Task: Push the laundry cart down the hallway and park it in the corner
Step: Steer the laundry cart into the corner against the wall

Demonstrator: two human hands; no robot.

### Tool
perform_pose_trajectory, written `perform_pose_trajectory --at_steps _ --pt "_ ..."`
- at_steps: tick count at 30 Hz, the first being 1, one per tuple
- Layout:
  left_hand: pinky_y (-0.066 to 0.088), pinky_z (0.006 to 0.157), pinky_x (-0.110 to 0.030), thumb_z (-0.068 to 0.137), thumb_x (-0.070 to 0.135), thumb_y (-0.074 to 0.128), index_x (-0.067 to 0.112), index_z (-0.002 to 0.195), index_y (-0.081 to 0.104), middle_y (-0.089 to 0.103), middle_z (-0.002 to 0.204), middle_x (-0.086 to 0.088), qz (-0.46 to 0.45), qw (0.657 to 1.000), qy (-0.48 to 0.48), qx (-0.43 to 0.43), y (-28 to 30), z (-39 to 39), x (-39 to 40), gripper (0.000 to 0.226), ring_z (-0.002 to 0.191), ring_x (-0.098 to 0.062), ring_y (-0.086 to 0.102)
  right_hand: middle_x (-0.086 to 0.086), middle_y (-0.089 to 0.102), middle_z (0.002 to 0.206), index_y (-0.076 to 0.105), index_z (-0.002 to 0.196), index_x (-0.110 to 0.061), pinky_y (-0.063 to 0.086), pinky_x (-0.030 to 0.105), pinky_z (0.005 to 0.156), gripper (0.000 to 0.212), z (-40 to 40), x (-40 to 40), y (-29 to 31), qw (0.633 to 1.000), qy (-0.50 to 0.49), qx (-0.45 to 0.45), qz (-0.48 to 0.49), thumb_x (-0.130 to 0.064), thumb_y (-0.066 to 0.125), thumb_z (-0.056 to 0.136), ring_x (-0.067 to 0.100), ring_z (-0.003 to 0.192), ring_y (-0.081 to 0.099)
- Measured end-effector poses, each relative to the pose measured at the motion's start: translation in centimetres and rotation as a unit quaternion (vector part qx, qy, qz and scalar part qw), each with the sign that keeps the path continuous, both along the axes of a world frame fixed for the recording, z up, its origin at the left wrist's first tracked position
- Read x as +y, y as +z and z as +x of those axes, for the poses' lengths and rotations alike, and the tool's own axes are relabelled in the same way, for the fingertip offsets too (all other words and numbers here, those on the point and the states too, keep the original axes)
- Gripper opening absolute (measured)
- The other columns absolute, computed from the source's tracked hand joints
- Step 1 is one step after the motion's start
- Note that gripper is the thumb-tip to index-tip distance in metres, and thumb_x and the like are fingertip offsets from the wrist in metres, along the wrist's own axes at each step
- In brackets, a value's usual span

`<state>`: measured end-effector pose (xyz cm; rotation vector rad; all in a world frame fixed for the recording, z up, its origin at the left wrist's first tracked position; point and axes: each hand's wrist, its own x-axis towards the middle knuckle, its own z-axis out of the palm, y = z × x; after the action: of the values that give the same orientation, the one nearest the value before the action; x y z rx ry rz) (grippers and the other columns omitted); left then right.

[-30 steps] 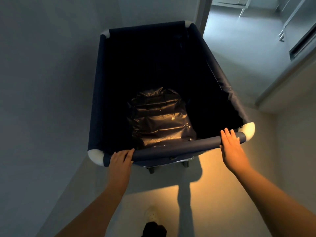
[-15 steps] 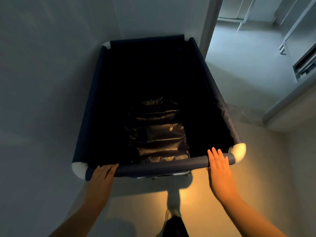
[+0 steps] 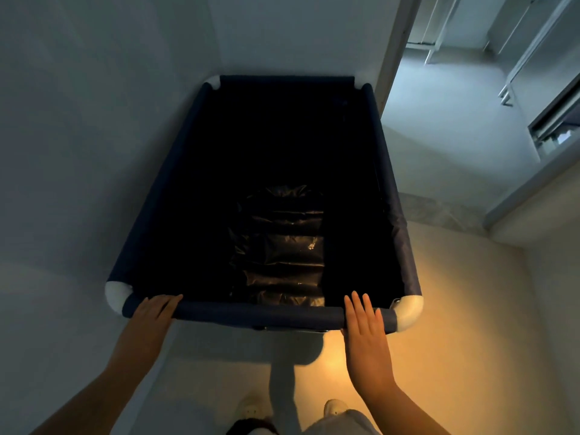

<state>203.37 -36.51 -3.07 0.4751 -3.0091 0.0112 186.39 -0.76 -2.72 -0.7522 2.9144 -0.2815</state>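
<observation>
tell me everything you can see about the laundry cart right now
The laundry cart is a deep rectangular bin of dark navy fabric sleeved over a tube frame, with white rounded corner fittings. Inside lies one shiny black crinkled bag; the rest is in shadow. It stands upright, its far end at the wall corner, left side along the wall, a doorway to its right. The left hand and right hand rest flat on the near rail, fingers extended. Wheels are hidden.
</observation>
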Motion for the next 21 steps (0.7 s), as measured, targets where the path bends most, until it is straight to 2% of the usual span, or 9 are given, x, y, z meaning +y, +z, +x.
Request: perform_pose_trajectory --at_steps 2,3,5,7,12,16,19,21 --pt "0.045 0.086 -0.056 0.065 -0.021 0.066 -0.009 0.119 0.056 0.063 0.105 -0.028 0.010 1.000 -0.006 -0.002 0.0 -0.2 -2.5 0.056 0.091 -0.042 0.063 0.016 0.046 0.141 0.041 0.136 -0.006 0.007 0.041 0.116 0.075 0.8 -1.9 -0.3 1.000 -0.009 0.008 -0.004 -0.005 0.078 0.071 0.036 0.133 0.036" --pt "0.046 0.086 -0.056 0.058 -0.025 0.072 -0.009 0.118 0.057 0.064 0.105 -0.028 0.019 1.000 -0.010 -0.002 0.2 -0.4 -3.7 0.064 0.091 -0.042 0.063 0.016 0.047 0.140 0.042 0.136 -0.006 0.012 0.042 0.117 0.078 1.1 -2.9 -0.3 1.000 -0.017 0.011 -0.001 -0.004 0.080 0.069 0.035 0.133 0.037" --pt "0.047 0.084 -0.057 0.056 -0.026 0.073 -0.009 0.115 0.059 0.064 0.103 -0.028 0.017 1.000 -0.023 -0.005 0.6 -0.7 -5.7 0.064 0.089 -0.042 0.064 0.015 0.048 0.140 0.043 0.135 -0.006 0.023 0.046 0.112 0.080 1.8 -4.7 -0.3 0.999 -0.032 0.017 0.000 -0.005 0.082 0.066 0.035 0.132 0.038" --pt "0.048 0.082 -0.057 0.059 -0.026 0.070 -0.010 0.114 0.060 0.065 0.102 -0.028 0.016 0.999 -0.040 -0.016 1.1 -1.1 -7.7 0.058 0.087 -0.042 0.065 0.015 0.046 0.141 0.041 0.136 -0.005 0.022 0.046 0.113 0.078 2.5 -6.6 -0.3 0.999 -0.040 0.016 -0.003 -0.004 0.080 0.069 0.035 0.133 0.036" --pt "0.049 0.081 -0.059 0.047 -0.028 0.076 -0.011 0.114 0.060 0.065 0.101 -0.029 0.029 0.997 -0.057 -0.046 1.6 -2.1 -12.7 0.071 0.086 -0.043 0.066 0.015 0.043 0.144 0.038 0.138 -0.007 0.026 0.048 0.109 0.073 3.9 -11.2 -0.1 0.997 -0.077 0.012 -0.016 -0.001 0.074 0.075 0.035 0.136 0.031" --pt "0.045 0.085 -0.060 0.056 -0.027 0.072 -0.012 0.116 0.058 0.064 0.105 -0.032 0.053 0.996 -0.059 -0.045 1.6 -3.0 -16.0 0.063 0.092 -0.045 0.063 0.011 0.018 0.155 0.014 0.146 -0.011 0.003 0.043 0.115 0.070 4.6 -14.3 0.1 0.997 -0.083 -0.009 0.004 -0.005 0.056 0.090 0.030 0.143 0.003" --pt "0.039 0.092 -0.061 0.069 -0.024 0.067 -0.013 0.119 0.055 0.060 0.113 -0.034 0.075 0.995 -0.045 -0.043 1.4 -3.5 -17.7 0.052 0.102 -0.048 0.058 0.010 0.017 0.155 0.014 0.146 -0.012 0.001 0.042 0.115 0.070 4.9 -16.1 0.1 0.995 -0.099 -0.013 -0.007 -0.006 0.056 0.091 0.028 0.143 0.001" --pt "0.038 0.091 -0.061 0.074 -0.020 0.061 -0.016 0.116 0.055 0.061 0.110 -0.035 0.072 0.995 -0.051 -0.039 1.3 -3.5 -18.4 0.043 0.101 -0.050 0.058 0.011 0.020 0.155 0.017 0.146 -0.011 0.003 0.043 0.115 0.070 5.1 -16.9 0.1 0.995 -0.097 -0.016 -0.011 -0.005 0.058 0.090 0.029 0.143 0.004"
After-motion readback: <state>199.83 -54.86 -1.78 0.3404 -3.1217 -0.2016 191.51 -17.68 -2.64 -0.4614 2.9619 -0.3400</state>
